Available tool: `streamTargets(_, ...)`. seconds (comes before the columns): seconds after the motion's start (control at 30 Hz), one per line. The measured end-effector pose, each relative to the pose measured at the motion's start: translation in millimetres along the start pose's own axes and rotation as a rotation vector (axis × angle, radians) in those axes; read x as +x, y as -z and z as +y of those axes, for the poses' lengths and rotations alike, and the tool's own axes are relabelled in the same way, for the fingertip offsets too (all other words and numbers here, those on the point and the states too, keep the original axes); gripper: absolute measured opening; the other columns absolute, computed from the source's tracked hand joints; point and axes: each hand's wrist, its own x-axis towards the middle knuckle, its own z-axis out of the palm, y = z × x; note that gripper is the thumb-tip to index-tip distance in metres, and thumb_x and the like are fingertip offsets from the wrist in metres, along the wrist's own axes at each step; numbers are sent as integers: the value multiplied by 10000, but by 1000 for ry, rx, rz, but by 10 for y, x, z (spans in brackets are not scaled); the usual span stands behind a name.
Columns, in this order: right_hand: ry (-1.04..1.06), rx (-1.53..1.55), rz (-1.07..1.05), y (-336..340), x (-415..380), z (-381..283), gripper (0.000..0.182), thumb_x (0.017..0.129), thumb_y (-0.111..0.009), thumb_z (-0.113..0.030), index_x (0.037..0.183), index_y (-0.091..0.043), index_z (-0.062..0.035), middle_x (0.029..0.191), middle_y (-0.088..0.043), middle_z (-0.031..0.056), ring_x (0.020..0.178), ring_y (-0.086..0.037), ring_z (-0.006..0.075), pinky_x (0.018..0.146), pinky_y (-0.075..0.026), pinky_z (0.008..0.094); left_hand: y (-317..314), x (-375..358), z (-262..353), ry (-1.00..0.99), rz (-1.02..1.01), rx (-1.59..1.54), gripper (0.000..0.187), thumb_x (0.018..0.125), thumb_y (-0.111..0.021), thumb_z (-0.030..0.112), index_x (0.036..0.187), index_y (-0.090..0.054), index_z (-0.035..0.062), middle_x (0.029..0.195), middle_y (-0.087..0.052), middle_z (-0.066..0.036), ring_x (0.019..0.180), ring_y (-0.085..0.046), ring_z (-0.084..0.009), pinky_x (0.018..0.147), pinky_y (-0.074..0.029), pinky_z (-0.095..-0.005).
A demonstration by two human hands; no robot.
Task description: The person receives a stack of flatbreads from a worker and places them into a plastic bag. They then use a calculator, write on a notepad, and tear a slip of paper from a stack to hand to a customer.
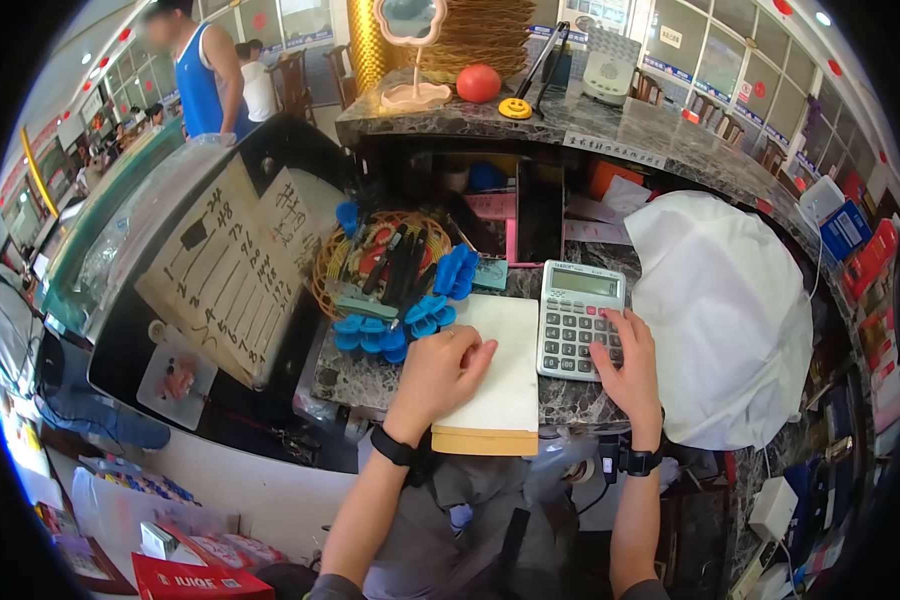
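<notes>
My left hand (443,370) rests with curled fingers on a blank white pad (505,385) with a brown lower edge; anything inside the fingers is hidden. On the keys of a grey calculator (582,283) lies my right hand (627,368), its fingers apart and holding nothing, with the thumb near the middle keys. The calculator stands just right of the pad on the dark marble desk (360,383). Left of the pad is a wicker basket (322,265) of black pens, with blue clips (432,315) along its front side.
White cloth (725,320) covers a bulky thing at the right. Above the desk, a raised marble shelf (660,135) bears a mirror (411,20), a red round object (478,83) and a white device (610,65). A handwritten number board (210,275) leans at left. A person (207,75) stands beyond.
</notes>
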Motion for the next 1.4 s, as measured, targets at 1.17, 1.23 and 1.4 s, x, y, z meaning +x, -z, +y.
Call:
streamTargets(1.17, -64, -20, -65, 30, -68, -14, 529, 975, -692, -221, 1462, -597, -37, 1511, -525, 267, 1354, -511, 469, 1164, -401, 502, 25, -71, -142, 77, -132, -223, 153, 992, -704, 188, 1029, -711, 39, 871, -692, -107, 744, -670, -259, 667, -509, -370)
streamTargets(1.23, -52, -26, -65, 24, -68, -37, 514, 985, -672, -201, 1466, -594, -39, 1506, -532, 255, 1357, -511, 457, 1173, -392, 491, 30, -68, -135, 86, -127, -214, 164, 994, -704, 193, 1031, -711, 34, 871, -695, -109, 748, -672, -259, 671, -510, -369)
streamTargets(1.4, -70, -28, -71, 29, -79, 2, 534, 990, -674, -251, 1473, -592, -40, 1527, -509, 265, 1367, -494, 463, 1184, -377, 506, 18, -72, -132, 98, -141, -221, 187, 999, -705, 210, 1038, -714, 27, 872, -702, -113, 759, -679, -260, 682, -512, -368)
